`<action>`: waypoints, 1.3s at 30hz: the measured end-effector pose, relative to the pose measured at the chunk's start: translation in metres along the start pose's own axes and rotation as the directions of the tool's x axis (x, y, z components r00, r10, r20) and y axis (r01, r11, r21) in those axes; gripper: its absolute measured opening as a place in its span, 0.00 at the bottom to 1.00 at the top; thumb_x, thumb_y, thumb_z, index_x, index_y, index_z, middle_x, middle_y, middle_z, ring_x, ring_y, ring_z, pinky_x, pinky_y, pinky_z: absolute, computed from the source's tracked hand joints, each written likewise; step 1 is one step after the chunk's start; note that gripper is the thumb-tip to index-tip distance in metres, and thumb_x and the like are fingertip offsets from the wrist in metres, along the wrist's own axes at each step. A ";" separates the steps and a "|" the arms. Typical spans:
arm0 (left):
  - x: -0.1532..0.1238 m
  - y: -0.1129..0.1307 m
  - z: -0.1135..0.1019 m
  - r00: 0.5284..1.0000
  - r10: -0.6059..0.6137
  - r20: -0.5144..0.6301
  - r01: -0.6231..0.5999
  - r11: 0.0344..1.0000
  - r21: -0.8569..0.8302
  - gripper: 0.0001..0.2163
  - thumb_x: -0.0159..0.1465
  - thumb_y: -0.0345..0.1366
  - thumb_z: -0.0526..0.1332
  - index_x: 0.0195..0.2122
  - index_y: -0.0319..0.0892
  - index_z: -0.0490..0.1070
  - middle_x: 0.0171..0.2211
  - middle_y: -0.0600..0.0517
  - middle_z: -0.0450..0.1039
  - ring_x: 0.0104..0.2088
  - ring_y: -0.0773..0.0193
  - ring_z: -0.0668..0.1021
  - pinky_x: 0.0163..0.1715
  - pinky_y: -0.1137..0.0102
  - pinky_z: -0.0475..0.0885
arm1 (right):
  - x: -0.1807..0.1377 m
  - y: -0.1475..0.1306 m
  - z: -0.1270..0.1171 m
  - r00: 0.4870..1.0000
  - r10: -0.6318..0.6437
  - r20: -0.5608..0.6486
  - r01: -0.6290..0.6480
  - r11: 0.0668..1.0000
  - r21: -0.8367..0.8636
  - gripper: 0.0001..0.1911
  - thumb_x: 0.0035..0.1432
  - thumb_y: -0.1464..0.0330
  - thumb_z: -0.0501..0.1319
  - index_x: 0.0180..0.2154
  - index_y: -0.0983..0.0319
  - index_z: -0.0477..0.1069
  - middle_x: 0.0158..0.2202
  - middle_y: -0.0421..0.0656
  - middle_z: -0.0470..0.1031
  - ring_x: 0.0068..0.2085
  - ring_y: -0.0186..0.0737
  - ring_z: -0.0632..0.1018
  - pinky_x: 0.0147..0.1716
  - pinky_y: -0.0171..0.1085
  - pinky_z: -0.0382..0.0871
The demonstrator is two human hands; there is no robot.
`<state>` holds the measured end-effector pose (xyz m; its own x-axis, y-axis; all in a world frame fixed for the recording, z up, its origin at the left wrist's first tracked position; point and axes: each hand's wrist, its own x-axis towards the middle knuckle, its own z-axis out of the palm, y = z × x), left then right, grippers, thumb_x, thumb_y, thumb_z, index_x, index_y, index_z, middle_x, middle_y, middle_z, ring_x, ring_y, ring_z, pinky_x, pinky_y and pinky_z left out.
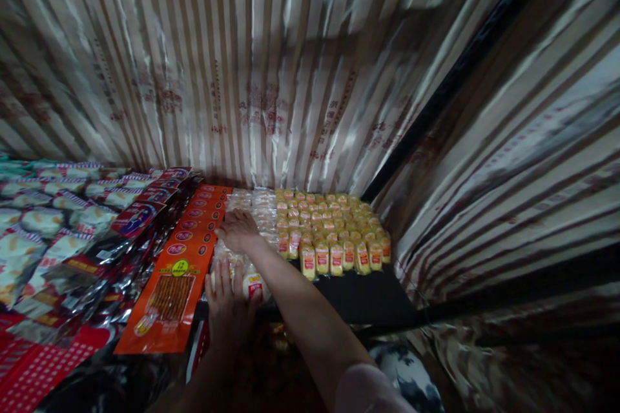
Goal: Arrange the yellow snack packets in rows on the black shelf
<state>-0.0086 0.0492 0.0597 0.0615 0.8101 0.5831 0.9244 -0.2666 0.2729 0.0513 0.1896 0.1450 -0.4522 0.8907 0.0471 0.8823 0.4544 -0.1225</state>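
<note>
Left hand (230,300) and right hand (239,231) on clear-wrapped white packets (266,216), centre of frame.
Left fingers straight, slightly apart; I cannot tell whether the right's grip anything. Red labels too blurred to read. Orange packets (194,261), the front one windowed on brown sticks (170,297), lie left; yellow packets (334,227) right; bare black shelf (363,297) lower right.

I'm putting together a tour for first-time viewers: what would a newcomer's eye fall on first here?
Probably the bright orange packets, overlapping in a row just left of the hands. Next come the small yellow packets, lined up in rows to the right on the black shelf. Between them, the right hand lies over pale wrapped packets, with the left hand at their near end.
</note>
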 end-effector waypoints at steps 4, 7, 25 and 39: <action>0.000 0.000 0.000 1.000 0.011 -0.006 -0.011 1.000 0.014 0.29 0.60 0.47 0.52 0.57 0.30 0.57 0.63 0.34 0.46 0.63 0.43 0.47 0.58 0.45 0.48 | 0.008 -0.001 0.000 0.999 -0.012 -0.049 0.011 1.000 -0.015 0.25 0.63 0.55 0.40 0.54 0.57 0.62 0.59 0.45 0.60 0.61 0.46 0.56 0.57 0.50 0.47; 0.000 0.000 0.000 1.000 0.011 0.003 -0.012 1.000 0.025 0.29 0.61 0.47 0.52 0.57 0.31 0.57 0.63 0.34 0.45 0.63 0.43 0.47 0.57 0.44 0.48 | 0.019 -0.001 0.003 1.000 -0.002 -0.009 0.002 1.000 -0.012 0.26 0.62 0.54 0.41 0.55 0.56 0.61 0.63 0.42 0.51 0.64 0.47 0.47 0.59 0.52 0.40; -0.001 -0.001 0.001 1.000 0.025 -0.016 -0.026 1.000 -0.012 0.29 0.60 0.45 0.53 0.57 0.30 0.56 0.63 0.33 0.44 0.63 0.43 0.46 0.58 0.44 0.46 | -0.060 0.007 -0.018 0.964 0.094 -0.248 -0.055 0.985 0.162 0.24 0.61 0.59 0.49 0.57 0.59 0.59 0.62 0.47 0.54 0.64 0.48 0.49 0.58 0.50 0.49; -0.004 -0.004 0.006 0.997 0.038 -0.072 -0.038 0.999 -0.010 0.30 0.59 0.44 0.54 0.59 0.31 0.54 0.64 0.33 0.37 0.63 0.43 0.45 0.58 0.45 0.46 | -0.135 0.000 0.013 0.889 0.158 -0.431 -0.065 0.973 0.223 0.22 0.62 0.66 0.48 0.57 0.62 0.58 0.62 0.48 0.55 0.63 0.45 0.52 0.58 0.49 0.53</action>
<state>-0.0107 0.0502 0.0520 0.0690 0.7598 0.6465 0.9176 -0.3026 0.2577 0.1112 0.0692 0.1257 -0.2064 0.8690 0.4497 0.8584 0.3815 -0.3431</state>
